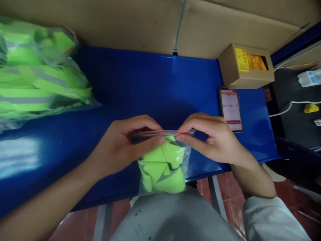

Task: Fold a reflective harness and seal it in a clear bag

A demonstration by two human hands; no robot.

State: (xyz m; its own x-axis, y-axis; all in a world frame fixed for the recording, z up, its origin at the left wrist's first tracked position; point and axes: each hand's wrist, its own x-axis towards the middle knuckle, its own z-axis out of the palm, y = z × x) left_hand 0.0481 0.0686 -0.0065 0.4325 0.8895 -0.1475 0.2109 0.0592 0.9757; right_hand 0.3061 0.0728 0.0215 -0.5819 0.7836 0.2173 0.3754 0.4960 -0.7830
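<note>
A clear zip bag point(163, 167) holding a folded neon-green reflective vest hangs over the near edge of the blue table point(155, 87), resting against my lap. My left hand point(125, 144) pinches the left part of the bag's top seal between thumb and fingers. My right hand point(213, 137) pinches the right part of the same seal. Both hands are closed on the red-lined zip strip, which runs level between them.
A heap of bagged neon-green vests point(37, 73) lies at the table's left. A phone point(231, 108) showing a timer lies at the right, beside a small cardboard box point(247, 67) with orange contents. Cardboard sheets line the back. Cables and tiled floor show at the right.
</note>
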